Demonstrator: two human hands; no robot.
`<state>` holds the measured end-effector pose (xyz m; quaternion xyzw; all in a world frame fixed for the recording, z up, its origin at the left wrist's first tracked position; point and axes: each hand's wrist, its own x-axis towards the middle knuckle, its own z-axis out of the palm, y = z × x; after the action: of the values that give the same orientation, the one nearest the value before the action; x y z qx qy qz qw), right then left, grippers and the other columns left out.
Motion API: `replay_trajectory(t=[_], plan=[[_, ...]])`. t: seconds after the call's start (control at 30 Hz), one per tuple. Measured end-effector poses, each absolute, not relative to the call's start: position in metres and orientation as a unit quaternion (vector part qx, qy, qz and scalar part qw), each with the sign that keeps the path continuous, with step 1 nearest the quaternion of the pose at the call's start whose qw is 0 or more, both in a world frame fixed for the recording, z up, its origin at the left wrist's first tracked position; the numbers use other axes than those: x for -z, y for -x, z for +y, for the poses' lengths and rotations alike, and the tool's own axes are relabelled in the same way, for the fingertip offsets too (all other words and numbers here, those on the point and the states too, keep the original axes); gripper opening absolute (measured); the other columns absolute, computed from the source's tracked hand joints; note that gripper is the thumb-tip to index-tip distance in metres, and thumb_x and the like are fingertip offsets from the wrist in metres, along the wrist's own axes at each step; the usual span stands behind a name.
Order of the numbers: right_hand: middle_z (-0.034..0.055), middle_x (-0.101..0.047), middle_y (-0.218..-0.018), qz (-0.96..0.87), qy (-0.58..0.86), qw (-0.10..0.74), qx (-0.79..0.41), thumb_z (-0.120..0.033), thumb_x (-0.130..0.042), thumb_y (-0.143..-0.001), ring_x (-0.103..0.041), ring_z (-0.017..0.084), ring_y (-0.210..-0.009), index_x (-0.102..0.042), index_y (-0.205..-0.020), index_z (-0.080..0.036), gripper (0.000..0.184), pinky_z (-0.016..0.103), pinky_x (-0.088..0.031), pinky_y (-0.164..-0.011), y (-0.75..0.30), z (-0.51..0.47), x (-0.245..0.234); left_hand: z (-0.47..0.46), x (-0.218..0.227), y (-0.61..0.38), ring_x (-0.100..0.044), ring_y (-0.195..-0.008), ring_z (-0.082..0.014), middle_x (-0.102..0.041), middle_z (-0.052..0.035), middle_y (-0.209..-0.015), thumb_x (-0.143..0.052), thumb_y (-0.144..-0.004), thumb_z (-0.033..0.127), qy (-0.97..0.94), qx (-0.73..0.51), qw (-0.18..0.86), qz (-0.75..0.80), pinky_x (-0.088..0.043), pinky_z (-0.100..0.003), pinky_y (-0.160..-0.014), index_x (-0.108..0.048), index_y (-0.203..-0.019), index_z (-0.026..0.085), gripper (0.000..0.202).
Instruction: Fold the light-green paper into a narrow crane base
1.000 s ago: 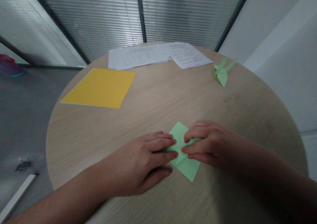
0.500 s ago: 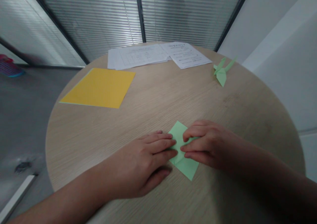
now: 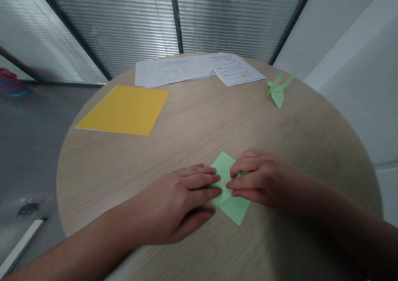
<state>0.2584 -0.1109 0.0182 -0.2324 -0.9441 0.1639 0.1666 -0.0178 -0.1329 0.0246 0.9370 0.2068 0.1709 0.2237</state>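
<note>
A folded piece of light green origami paper (image 3: 235,212) lies on the table as a small diamond between my hands. My left hand (image 3: 183,200) rests flat, its outstretched fingertips pressing the paper's left side and its thumb on the near side, off the paper. On the right side, my right hand (image 3: 261,179) has its fingers curled and bunched at a fold of the same paper, seemingly pinching it. Its fingers hide part of the paper's right corner. The fingertips of both hands are a short gap apart.
A folded green paper crane (image 3: 277,94) stands at the far right of the round wooden table (image 3: 199,127). Yellow paper (image 3: 127,111) lies at the left, above a thin pale green edge. Printed white sheets (image 3: 177,70) lie along the back. A pink and blue basket (image 3: 12,84) is on the floor.
</note>
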Motion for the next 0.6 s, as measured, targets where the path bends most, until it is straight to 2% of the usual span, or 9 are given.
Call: replay_trajectory(t=[0.6], plan=[[0.0021,-0.076,-0.096,-0.939,0.247,0.17,-0.168,-0.024,-0.071,-0.097,-0.066,0.019,-0.085,-0.081,-0.09,-0.025,0.012,0.036,-0.046,-0.085,-0.2567,-0.1127,-0.017,-0.1321,-0.0231,0.0168,-0.065,-0.128,-0.0265,-0.073,-0.013,-0.13,-0.06,-0.101,0.025,-0.938,-0.175,0.212,0.209,-0.049,-0.044,-0.117,-0.072,-0.127,0.015,0.03]])
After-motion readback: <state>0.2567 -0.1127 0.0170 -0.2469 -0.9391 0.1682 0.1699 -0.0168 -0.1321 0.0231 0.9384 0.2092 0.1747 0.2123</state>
